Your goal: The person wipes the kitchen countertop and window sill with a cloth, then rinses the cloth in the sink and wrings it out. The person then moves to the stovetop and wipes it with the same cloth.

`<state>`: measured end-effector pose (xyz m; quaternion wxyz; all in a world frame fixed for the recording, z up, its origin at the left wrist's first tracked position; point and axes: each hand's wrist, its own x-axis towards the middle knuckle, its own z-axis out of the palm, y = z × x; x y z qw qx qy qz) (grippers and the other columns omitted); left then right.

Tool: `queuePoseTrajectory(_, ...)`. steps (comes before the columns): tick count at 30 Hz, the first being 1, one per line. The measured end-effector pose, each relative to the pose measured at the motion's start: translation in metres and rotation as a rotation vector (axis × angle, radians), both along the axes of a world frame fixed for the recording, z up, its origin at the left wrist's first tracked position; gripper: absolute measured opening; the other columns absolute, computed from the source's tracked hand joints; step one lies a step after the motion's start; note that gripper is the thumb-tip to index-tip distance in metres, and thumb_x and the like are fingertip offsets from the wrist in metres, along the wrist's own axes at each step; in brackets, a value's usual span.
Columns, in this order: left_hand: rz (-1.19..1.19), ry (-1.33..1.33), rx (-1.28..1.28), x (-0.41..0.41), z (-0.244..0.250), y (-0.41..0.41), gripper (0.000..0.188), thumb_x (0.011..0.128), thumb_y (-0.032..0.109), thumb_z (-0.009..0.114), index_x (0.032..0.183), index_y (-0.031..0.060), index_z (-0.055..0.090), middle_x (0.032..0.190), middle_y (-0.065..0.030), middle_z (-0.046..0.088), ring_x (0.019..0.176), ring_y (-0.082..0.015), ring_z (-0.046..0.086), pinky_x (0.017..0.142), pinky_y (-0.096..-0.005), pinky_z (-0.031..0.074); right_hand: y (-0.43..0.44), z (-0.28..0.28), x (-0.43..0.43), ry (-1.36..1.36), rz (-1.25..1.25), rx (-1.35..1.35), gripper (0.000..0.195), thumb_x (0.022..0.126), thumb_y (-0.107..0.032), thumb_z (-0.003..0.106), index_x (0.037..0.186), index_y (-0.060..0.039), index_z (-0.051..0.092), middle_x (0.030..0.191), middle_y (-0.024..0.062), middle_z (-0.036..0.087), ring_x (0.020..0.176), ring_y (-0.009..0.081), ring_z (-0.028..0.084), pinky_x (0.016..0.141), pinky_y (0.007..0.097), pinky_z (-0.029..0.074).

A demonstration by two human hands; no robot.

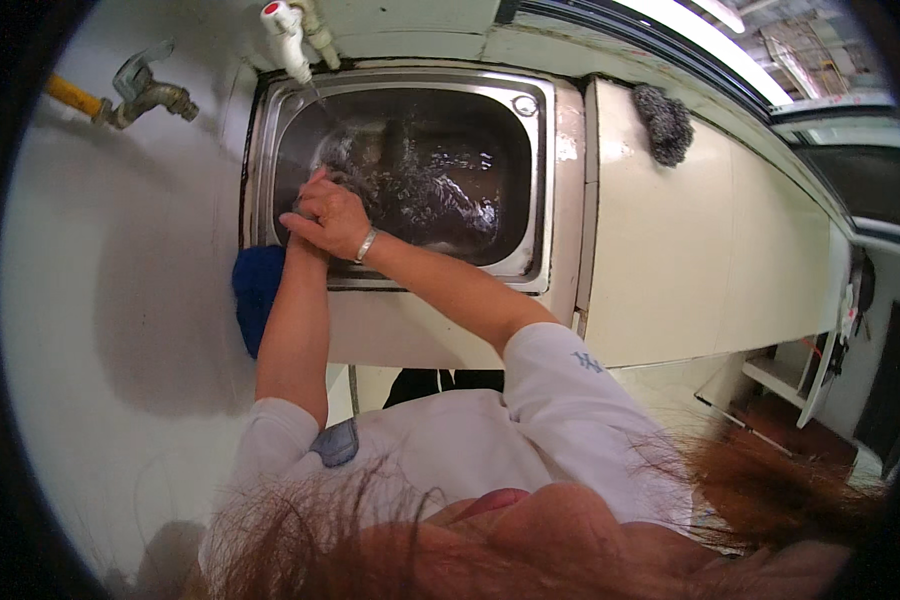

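My right hand (336, 219), with a silver band at its wrist, lies across my left wrist (307, 244) over the near left part of a stainless steel sink (542, 187). Its thumb points left and its fingers are bent. Most of my left hand is hidden beneath the right one, so its grip cannot be made out. Something dark and blurred shows just beyond my right fingers; whether it is held is unclear. A thin stream runs from a white plastic tap (289, 41) with a red mark. Rippling water (450, 187) covers the basin's bottom.
A blue cloth (259, 292) lies at the sink's near left corner, beside my left forearm. On the left wall is a metal valve tap (146, 94) on a yellow pipe. A grey, shaggy scrubber or cloth (664, 124) lies on the cream counter (690, 255) to the right.
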<state>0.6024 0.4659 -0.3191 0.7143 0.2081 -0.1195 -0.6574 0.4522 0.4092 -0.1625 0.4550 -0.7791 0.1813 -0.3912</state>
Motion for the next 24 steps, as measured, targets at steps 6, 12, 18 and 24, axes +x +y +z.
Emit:
queuePoseTrajectory(6,0.082,-0.363,0.678,-0.076,0.094,-0.048,0.031,0.088,0.022,0.052,0.113,0.0043,0.052,0.108,-0.0075,0.057,0.100,-0.0207,0.054,0.085,-0.0368,0.045,-0.095,-0.058,0.000,0.796,-0.329,0.084,0.046,0.083,-0.051,0.045,0.073,-0.0127,0.068,0.079,0.0130,0.065,0.074,0.0312,0.062,0.060,0.0411,0.049)
queuePoseTrajectory(12,0.124,-0.188,0.903,-0.068,0.084,-0.043,0.049,0.089,0.019,0.052,0.132,0.0055,0.033,0.136,-0.0156,0.029,0.121,-0.0377,0.034,0.091,-0.0530,0.041,-0.131,-0.123,-0.066,1.106,-0.590,0.088,0.040,0.081,-0.045,0.055,0.097,-0.0103,0.065,0.112,0.0134,0.054,0.108,0.0307,0.047,0.079,0.0469,0.044)
queuePoseTrajectory(18,-0.035,-0.474,1.220,-0.059,0.072,-0.050,0.065,0.085,0.032,0.056,0.138,0.0092,0.025,0.142,-0.0159,0.023,0.126,-0.0376,0.030,0.093,-0.0539,0.037,-0.077,-0.185,-0.012,1.214,-0.149,0.330,0.026,0.082,-0.021,0.050,0.102,-0.0110,0.064,0.114,0.0199,0.054,0.106,0.0328,0.053,0.088,0.0380,0.044)
queuePoseTrajectory(24,0.068,-0.107,0.815,-0.005,0.058,-0.024,0.051,0.089,0.034,0.049,0.127,0.0021,0.040,0.103,-0.0103,0.054,0.096,-0.0224,0.053,0.084,-0.0430,0.044,-0.003,-0.040,0.017,0.348,0.031,0.122,0.022,0.078,-0.027,0.059,0.084,-0.0073,0.065,0.079,0.0145,0.057,0.083,0.0314,0.057,0.072,0.0417,0.046)
